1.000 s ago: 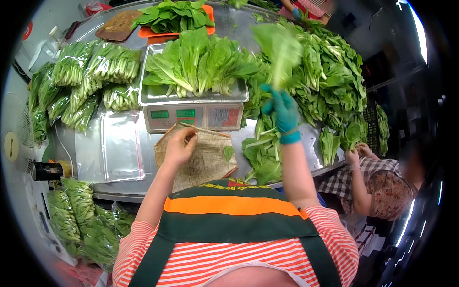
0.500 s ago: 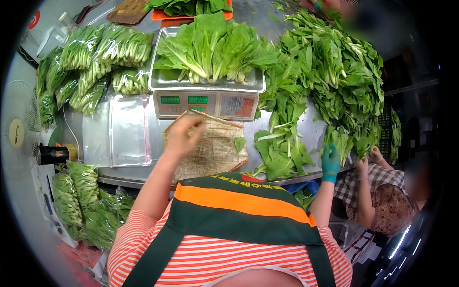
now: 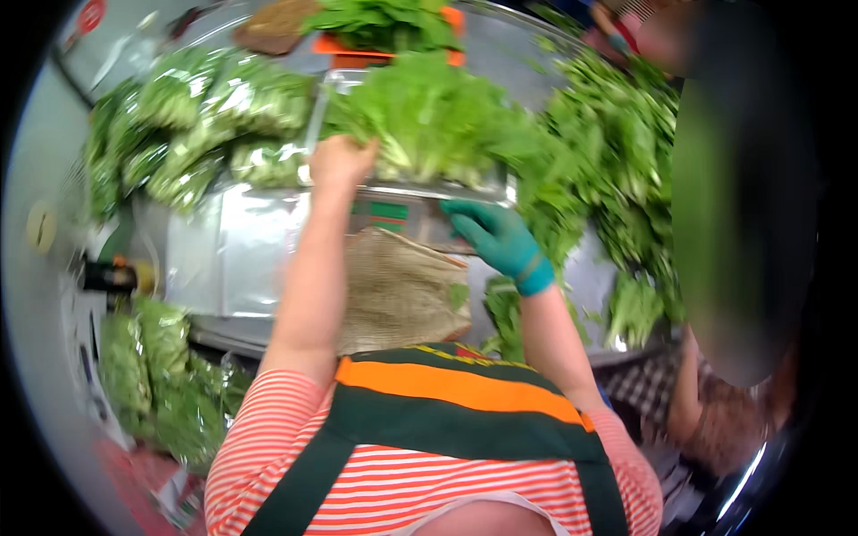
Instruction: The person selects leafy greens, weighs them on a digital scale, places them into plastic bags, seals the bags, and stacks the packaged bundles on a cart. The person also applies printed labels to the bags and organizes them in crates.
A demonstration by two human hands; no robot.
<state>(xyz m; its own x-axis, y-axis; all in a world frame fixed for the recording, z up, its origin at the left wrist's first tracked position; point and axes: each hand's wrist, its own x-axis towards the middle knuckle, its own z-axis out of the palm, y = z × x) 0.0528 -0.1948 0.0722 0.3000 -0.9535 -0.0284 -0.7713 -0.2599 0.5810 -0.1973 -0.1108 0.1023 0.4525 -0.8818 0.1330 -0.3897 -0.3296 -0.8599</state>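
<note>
A bunch of leafy greens (image 3: 420, 121) lies on the metal tray (image 3: 416, 191) of a weighing scale (image 3: 427, 223). My bare left hand (image 3: 342, 161) is at the tray's left side, against the leftmost greens. Its fingers look bent but are smeared by motion, so any hold on a leaf cannot be made out. In front of the scale's right half hovers my right hand (image 3: 500, 239) in a teal glove, fingers stretched to the left and holding nothing. A woven beige mat (image 3: 402, 290) lies below the scale, a leaf scrap on it.
Bagged greens (image 3: 192, 116) are piled at the left, beside flat clear plastic bags (image 3: 246, 255). Loose greens (image 3: 612, 143) heap up at the right. More greens fill an orange basket (image 3: 454, 27) at the back. Another person's arm (image 3: 686, 384) shows at the lower right.
My left hand has moved up from over the mat to the tray's left side. My right hand has come from the greens at the right to the scale's front. The view has shifted slightly.
</note>
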